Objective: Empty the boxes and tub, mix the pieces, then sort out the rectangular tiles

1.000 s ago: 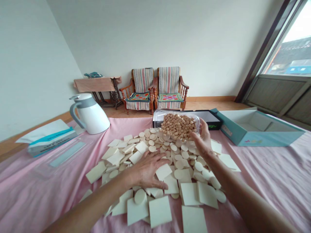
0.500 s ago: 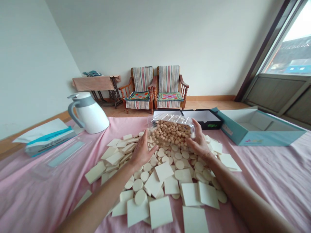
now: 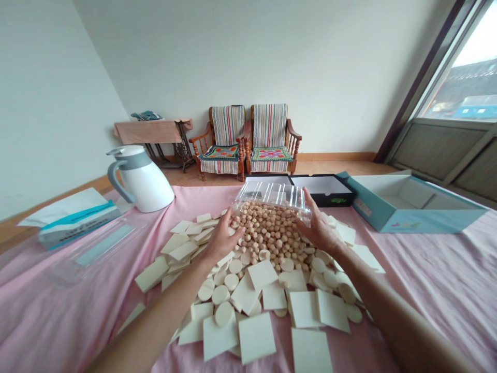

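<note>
The left hand (image 3: 223, 241) is cupped with its fingers apart, the fingertips at the lower edge of a clear plastic tray (image 3: 272, 194), among the pellets; whether it grips the tray I cannot tell; the right hand (image 3: 319, 231) has its fingers spread up the tray's right end and holds it; the thin, ridged tray tilts above the middle of the pile, its open side toward the person; rounded tan pellets (image 3: 267, 233), small and stubby with a matte, corky look, heap from its mouth down onto flat cream discs (image 3: 224, 314) and smooth, square-cornered cream squares (image 3: 256, 338), which overlap loosely on a creased pink cloth (image 3: 427, 290); an open black box (image 3: 322, 190) sits just behind the tray; a teal-edged cardboard box (image 3: 411, 204) stands beside it on the right; to the left are a glossy white thermos jug (image 3: 142, 181) with a grey collar and curved handle, a flat tissue packet (image 3: 79, 223), and a clear plastic sleeve (image 3: 103, 246); beyond the cloth, two wooden armchairs (image 3: 248, 140) with striped covers and embroidered cushions stand against the wall, near a draped table (image 3: 149, 132).
</note>
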A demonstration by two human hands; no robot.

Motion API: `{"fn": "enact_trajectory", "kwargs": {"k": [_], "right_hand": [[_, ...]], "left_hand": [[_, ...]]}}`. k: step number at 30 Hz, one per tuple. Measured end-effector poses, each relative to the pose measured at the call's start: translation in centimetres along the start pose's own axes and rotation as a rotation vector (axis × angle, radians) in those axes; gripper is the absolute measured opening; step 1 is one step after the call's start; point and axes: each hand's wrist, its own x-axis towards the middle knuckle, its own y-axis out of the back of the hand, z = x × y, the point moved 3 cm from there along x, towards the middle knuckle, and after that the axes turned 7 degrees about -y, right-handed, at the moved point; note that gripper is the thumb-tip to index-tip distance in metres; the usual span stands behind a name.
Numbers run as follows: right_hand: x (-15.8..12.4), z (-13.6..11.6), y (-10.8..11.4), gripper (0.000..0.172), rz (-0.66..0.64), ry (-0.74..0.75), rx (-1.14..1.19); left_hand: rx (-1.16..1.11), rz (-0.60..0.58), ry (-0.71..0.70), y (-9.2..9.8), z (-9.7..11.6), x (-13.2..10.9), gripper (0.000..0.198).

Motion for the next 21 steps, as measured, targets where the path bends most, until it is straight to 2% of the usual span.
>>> {"fn": "enact_trajectory", "kwargs": {"k": [6,13,17,21], "right_hand": [[-0.2,-0.9,0.7,0.089,-0.025,-0.004,-0.028],[0.1,-1.6,1.2,0.070,0.108,-0.212,0.027],[0.1,-1.3,2.1,0.070,0.175,-0.232,0.098],[-0.8,-1.0,2.7,0.067,0.254,-0.155,0.169]], "left_hand": [[0.009,-0.005,-0.017,0.0,0.8,0.0,0.066],[0.020,-0.008,-0.028,0.0,1.0,-0.2,0.066],[0.014,-0.012,-0.064,-0.1,1.6,-0.3,0.046],[0.023,-0.009,-0.091,-0.1,2.5,-0.4,0.026]]}}
